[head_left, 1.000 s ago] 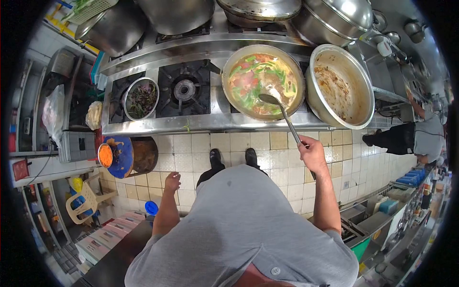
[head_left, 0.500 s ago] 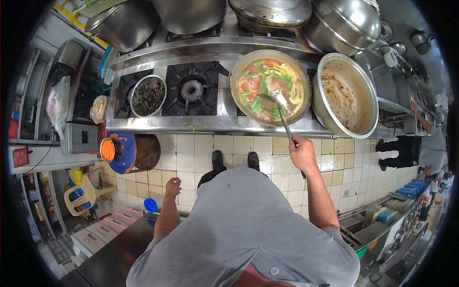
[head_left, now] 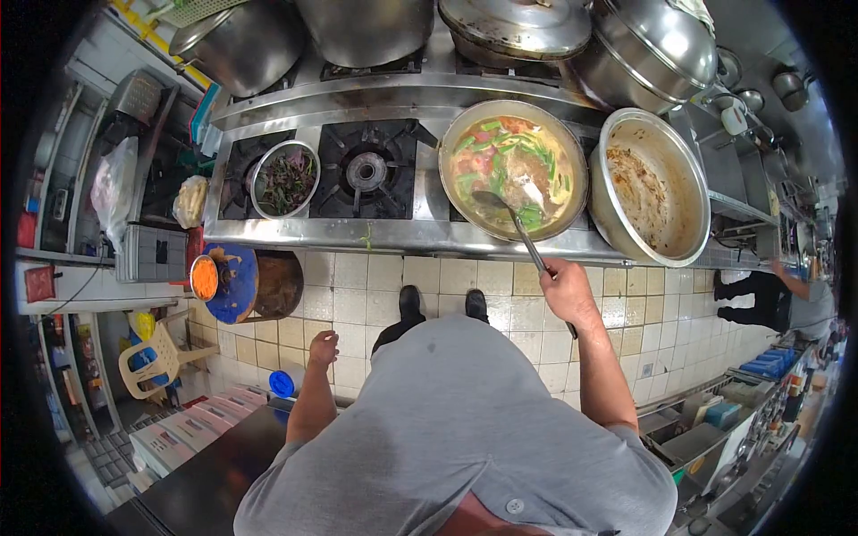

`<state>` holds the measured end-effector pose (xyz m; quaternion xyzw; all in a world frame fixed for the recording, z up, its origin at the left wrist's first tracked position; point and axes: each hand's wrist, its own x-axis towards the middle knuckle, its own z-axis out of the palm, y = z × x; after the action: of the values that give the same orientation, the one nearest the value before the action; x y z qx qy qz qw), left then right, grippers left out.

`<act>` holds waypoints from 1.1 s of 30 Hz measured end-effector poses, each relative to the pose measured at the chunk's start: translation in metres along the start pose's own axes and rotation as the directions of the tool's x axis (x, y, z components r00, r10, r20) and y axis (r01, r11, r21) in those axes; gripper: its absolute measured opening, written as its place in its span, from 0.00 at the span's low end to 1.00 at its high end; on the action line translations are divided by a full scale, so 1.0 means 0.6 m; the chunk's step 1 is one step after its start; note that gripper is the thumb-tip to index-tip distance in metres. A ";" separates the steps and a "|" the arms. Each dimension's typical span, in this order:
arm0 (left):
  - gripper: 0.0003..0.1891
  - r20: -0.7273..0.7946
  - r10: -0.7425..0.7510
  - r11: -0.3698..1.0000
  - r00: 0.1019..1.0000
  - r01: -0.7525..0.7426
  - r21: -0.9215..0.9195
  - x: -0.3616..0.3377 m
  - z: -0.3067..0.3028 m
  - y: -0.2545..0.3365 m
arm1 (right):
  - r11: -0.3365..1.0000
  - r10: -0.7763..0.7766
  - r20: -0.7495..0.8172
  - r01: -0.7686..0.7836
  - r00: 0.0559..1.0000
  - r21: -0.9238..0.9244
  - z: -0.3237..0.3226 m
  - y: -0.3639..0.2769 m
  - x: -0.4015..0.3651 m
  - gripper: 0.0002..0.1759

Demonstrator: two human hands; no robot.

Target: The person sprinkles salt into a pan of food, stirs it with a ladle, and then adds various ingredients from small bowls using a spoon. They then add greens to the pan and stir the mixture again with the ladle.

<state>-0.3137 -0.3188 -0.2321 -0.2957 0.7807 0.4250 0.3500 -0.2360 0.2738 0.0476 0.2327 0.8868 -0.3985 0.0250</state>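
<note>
My right hand (head_left: 568,293) is wrapped round the long handle of a ladle (head_left: 529,243), whose end sticks out below my fist. Its dark head rests at the surface of a reddish-yellow stew (head_left: 509,165), towards the near left side. Green vegetable pieces, red bits and a white patch float in the liquid. The stew fills a wide pan (head_left: 444,179) on the stove. Low at my left side, my left hand (head_left: 324,347) hangs over the floor with its fingers loosely bent and apart, holding nothing.
Right of the pan stands a deep pot (head_left: 697,192) with brown residue. A bowl of dark leaves (head_left: 286,179) sits on the left burner, beside a bare burner (head_left: 365,171). Large pots (head_left: 366,31) line the back. Another person (head_left: 809,308) stands far right.
The ladle's head has shifted left and nearer to me, and more of it shows. Vegetables in the stew have swirled about. The view has shifted slightly; my left hand hangs as before.
</note>
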 end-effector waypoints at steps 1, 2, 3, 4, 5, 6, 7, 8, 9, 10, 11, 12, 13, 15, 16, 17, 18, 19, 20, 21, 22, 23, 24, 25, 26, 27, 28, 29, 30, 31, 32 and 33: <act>0.19 0.003 0.006 1.000 1.000 -0.006 -0.003 -0.001 -0.001 0.002 | 0.999 -0.016 -0.026 0.017 1.000 0.042 0.004 -0.002 0.002 0.09; 0.19 0.007 0.011 1.000 1.000 -0.011 -0.005 -0.001 -0.001 0.004 | 0.996 -0.029 -0.052 0.033 0.998 0.084 0.009 -0.004 0.005 0.09; 0.19 0.011 0.017 1.000 1.000 -0.017 -0.006 0.000 -0.001 0.005 | 0.990 0.012 -0.008 -0.011 1.000 0.143 0.016 -0.004 0.011 0.09; 0.19 0.015 0.019 1.000 1.000 -0.018 -0.010 -0.001 -0.001 0.005 | 0.978 0.052 0.037 -0.059 0.998 0.201 0.026 -0.003 0.020 0.10; 0.19 0.022 0.022 1.000 1.000 -0.022 -0.010 -0.001 -0.002 0.006 | 0.960 0.093 0.081 -0.111 0.992 0.256 0.037 -0.002 0.029 0.10; 0.19 0.029 0.026 1.000 0.999 -0.026 -0.008 -0.004 -0.003 0.010 | 0.937 0.113 0.064 -0.128 0.992 0.326 0.053 -0.006 0.038 0.13; 0.19 0.024 0.025 1.000 0.999 -0.025 -0.005 -0.004 -0.003 0.012 | 0.933 0.128 0.040 -0.134 0.991 0.334 0.062 -0.005 0.049 0.13; 0.19 0.018 0.025 1.000 1.000 -0.025 -0.005 -0.003 -0.002 0.013 | 0.930 0.141 0.016 -0.138 0.990 0.341 0.069 -0.003 0.060 0.14; 0.19 0.011 0.024 1.000 1.000 -0.024 -0.007 -0.003 -0.001 0.014 | 0.927 0.153 -0.007 -0.141 0.988 0.348 0.075 0.003 0.067 0.14; 0.19 0.015 0.030 0.999 0.999 -0.030 -0.022 -0.003 0.000 0.014 | 0.880 0.183 -0.033 -0.149 0.983 0.451 0.076 0.010 0.070 0.17; 0.19 0.017 0.034 0.999 0.999 -0.033 -0.037 -0.004 -0.001 0.013 | 0.860 0.204 -0.062 -0.148 0.977 0.489 0.070 0.018 0.071 0.18; 0.18 0.019 0.036 0.998 0.999 -0.035 -0.052 -0.003 -0.003 0.008 | 0.838 0.227 -0.089 -0.148 0.970 0.526 0.059 0.024 0.069 0.20; 0.18 0.014 0.034 0.998 0.999 -0.034 -0.048 -0.002 -0.004 0.004 | 0.814 0.253 -0.115 -0.147 0.961 0.562 0.046 0.021 0.064 0.22; 0.18 0.007 0.028 0.999 1.000 -0.027 -0.038 -0.002 -0.004 -0.008 | 0.659 0.270 -0.020 -0.170 0.963 0.733 0.009 0.017 0.050 0.26; 0.17 0.000 0.020 1.000 1.000 -0.020 -0.021 -0.005 -0.001 -0.013 | 0.533 0.230 0.047 -0.166 0.972 0.830 -0.008 0.022 0.045 0.26; 0.17 -0.008 0.013 1.000 1.000 -0.013 -0.003 -0.009 0.001 -0.020 | 0.392 0.178 0.105 -0.169 0.978 0.904 -0.024 0.026 0.039 0.26; 0.17 -0.017 0.005 1.000 1.000 -0.005 0.014 -0.011 0.001 -0.027 | 0.349 0.183 0.189 -0.243 0.965 0.905 -0.038 0.026 0.038 0.24; 0.17 -0.009 -0.014 1.000 1.000 0.014 0.028 -0.012 0.002 -0.033 | 0.346 0.158 0.203 -0.247 0.966 0.905 -0.046 0.033 0.040 0.23; 0.17 0.000 -0.032 0.999 0.999 0.032 0.042 -0.011 0.002 -0.037 | 0.343 0.133 0.216 -0.249 0.967 0.905 -0.053 0.039 0.043 0.22; 0.17 0.009 -0.050 0.997 0.999 0.050 0.058 -0.009 0.004 -0.042 | 0.341 0.108 0.228 -0.251 0.968 0.906 -0.060 0.041 0.046 0.22; 0.17 0.017 -0.050 0.996 0.999 0.049 0.070 -0.006 0.005 -0.046 | 0.225 0.016 0.220 -0.218 0.975 0.950 -0.067 0.041 0.052 0.18; 0.17 0.019 -0.045 0.996 0.999 0.043 0.083 0.000 0.005 -0.047 | 0.198 -0.034 0.166 -0.157 0.985 0.968 -0.069 0.037 0.049 0.17; 0.17 0.021 -0.040 0.995 0.999 0.038 0.096 0.000 0.006 -0.043 | 0.169 -0.082 0.110 -0.095 0.991 0.981 -0.076 0.004 0.041 0.16; 0.17 0.022 -0.034 0.994 0.999 0.032 0.107 0.002 0.007 -0.038 | 0.136 -0.130 0.052 -0.034 0.990 0.990 -0.081 -0.023 0.037 0.15; 0.17 0.029 -0.018 0.995 0.999 0.015 0.096 0.006 0.008 -0.031 | 0.227 -0.169 0.034 0.005 0.985 0.974 -0.083 -0.035 0.031 0.12; 0.17 0.035 -0.003 0.996 0.999 0.000 0.087 0.009 0.008 -0.021 | 0.543 -0.138 -0.054 0.121 0.989 0.831 -0.082 -0.043 0.022 0.12; 0.17 0.041 0.010 0.997 0.999 -0.013 0.078 0.012 0.009 -0.012 | 0.794 -0.136 -0.146 0.196 0.980 0.576 -0.079 -0.050 0.010 0.12; 0.18 0.039 0.024 0.998 0.999 -0.027 0.065 0.016 0.010 -0.002 | 0.945 -0.162 -0.230 0.218 0.960 0.245 -0.080 -0.059 0.001 0.12; 0.18 0.038 0.039 0.998 0.999 -0.041 0.054 0.020 0.012 0.008 | 0.940 -0.311 -0.338 0.341 0.888 0.031 -0.092 -0.079 -0.008 0.12; 0.18 0.039 0.054 0.998 0.998 -0.056 0.042 0.024 0.016 0.017 | 0.952 -0.264 -0.421 0.304 0.868 0.029 -0.090 -0.063 -0.010 0.12; 0.18 0.060 0.084 0.996 0.995 -0.085 0.017 0.026 0.016 0.025 | 0.963 -0.218 -0.501 0.268 0.838 0.029 -0.083 -0.032 -0.011 0.13; 0.18 0.057 0.083 0.996 0.995 -0.085 0.029 0.023 0.018 0.036 | 0.972 -0.171 -0.576 0.232 0.799 0.032 -0.076 -0.003 -0.013 0.13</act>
<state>-0.3349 -0.3014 -0.2376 -0.2451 0.7890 0.4351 0.3579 -0.2236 0.3026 0.0818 0.2462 0.8519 -0.3555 -0.2953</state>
